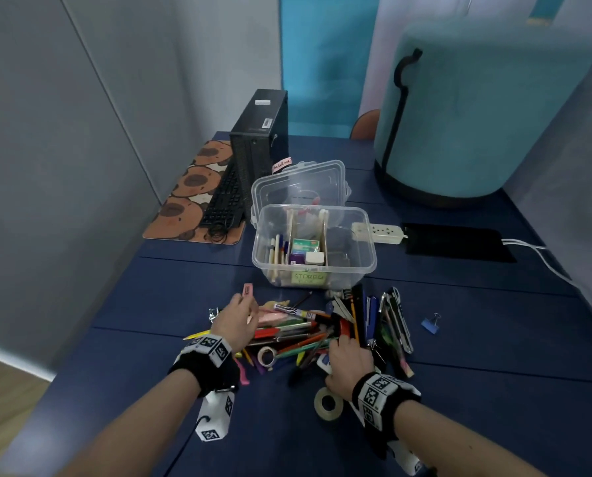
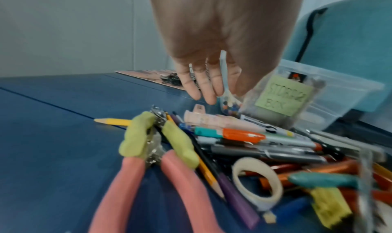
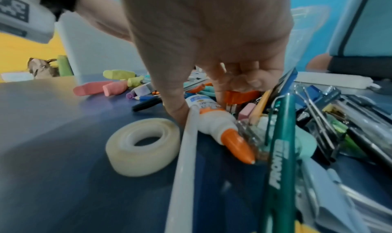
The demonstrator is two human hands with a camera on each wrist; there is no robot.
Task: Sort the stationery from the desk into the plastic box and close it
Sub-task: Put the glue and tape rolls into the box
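The clear plastic box (image 1: 363,266) stands open in the middle of the blue desk, divided inside and part filled, with a green label on its front (image 2: 284,99). Its lid (image 1: 299,182) leans behind it. In front lies a pile of pens, pencils and markers (image 1: 301,333). My left hand (image 1: 239,318) hovers over the pile's left end, fingers (image 2: 208,89) straight and empty, just above a pink eraser (image 1: 247,290). My right hand (image 1: 347,352) reaches into the pile's near side. Its fingers (image 3: 220,80) curl onto an orange piece (image 3: 239,96), and the thumb touches the desk beside a glue bottle (image 3: 214,119).
A clear tape roll (image 1: 328,404) lies near my right wrist and a masking tape roll (image 1: 267,356) in the pile. Pink-handled pliers (image 2: 148,152) lie at the left, a blue binder clip (image 1: 431,323) at the right. Behind are a power strip (image 1: 378,233), keyboard (image 1: 224,201) and teal chair (image 1: 477,108).
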